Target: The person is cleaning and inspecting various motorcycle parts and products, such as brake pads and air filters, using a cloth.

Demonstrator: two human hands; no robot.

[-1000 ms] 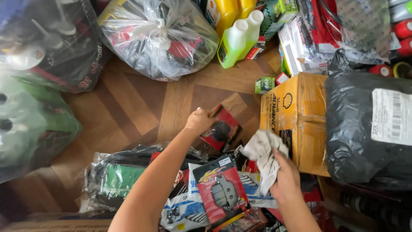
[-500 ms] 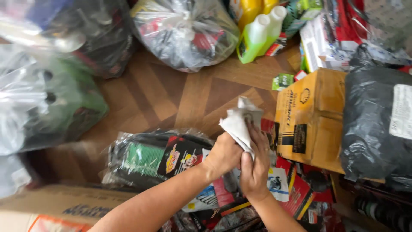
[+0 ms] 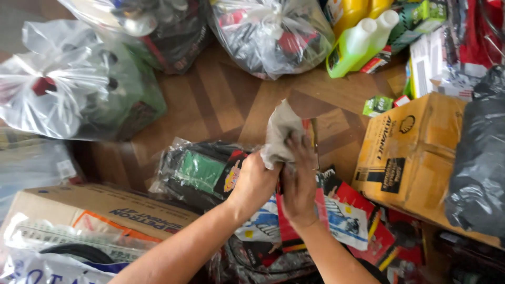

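Head view looked straight down on two bare hands meeting at the centre of the frame. Left hand [image 3: 256, 181] was closed in a fist around the lower end of a crumpled grey-white cloth [image 3: 280, 131], which stood up from the fist toward the upper middle. Right hand [image 3: 299, 184] lay flat against a red packet [image 3: 310, 173] held upright between the hands, fingers spread over its face and over the edge of the cloth; the grip was a pressing hold on the packet rather than a full fist.

Below the hands, at lower centre, lay a heap of red-and-white blister packs [image 3: 347, 218]. Just left of the hands sat a clear bag with a green and black part inside [image 3: 197, 171]. A yellow cardboard box [image 3: 407, 163] stood at the right, with a grey plastic parcel [image 3: 476, 173] against it at the right edge. Tied clear plastic bags [image 3: 271, 34] filled the top of the frame, and green bottles [image 3: 360, 44] lay at the upper right. A brown carton [image 3: 100, 210] sat at the lower left on the wooden floor [image 3: 221, 100].
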